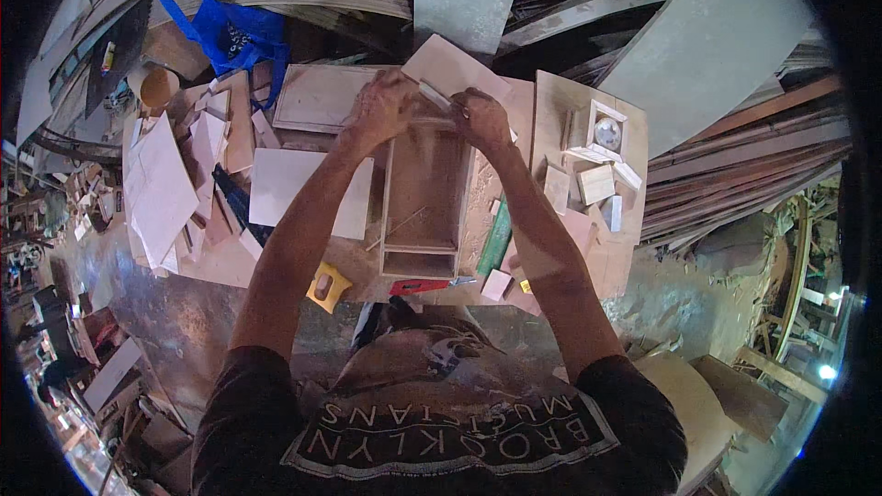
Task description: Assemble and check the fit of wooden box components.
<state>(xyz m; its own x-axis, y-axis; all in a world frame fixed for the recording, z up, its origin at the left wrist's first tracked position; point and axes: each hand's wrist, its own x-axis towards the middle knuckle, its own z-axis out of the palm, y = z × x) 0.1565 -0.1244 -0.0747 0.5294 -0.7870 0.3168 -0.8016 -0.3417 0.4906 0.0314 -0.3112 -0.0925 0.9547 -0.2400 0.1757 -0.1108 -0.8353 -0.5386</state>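
Note:
A long open wooden box (423, 184) lies in front of me on the workbench, with a divider across its near end. Over its far left corner, my left hand (381, 110) is closed with bent fingers; what they hold is hidden. My right hand (482, 119) is closed at the far right corner, its fingertips on the end of a thin pale wood strip (435, 95). This strip slants between the two hands. Just beyond them is a flat pale wood board (455, 66).
Pale panels (310, 191) and offcuts (165, 184) cover the left side. A yellow tool (328, 287), red-handled tool (420, 286) and green strip (495, 239) lie near the front. Small wood blocks (595, 184) stand right; a blue bag (234, 37) sits far left.

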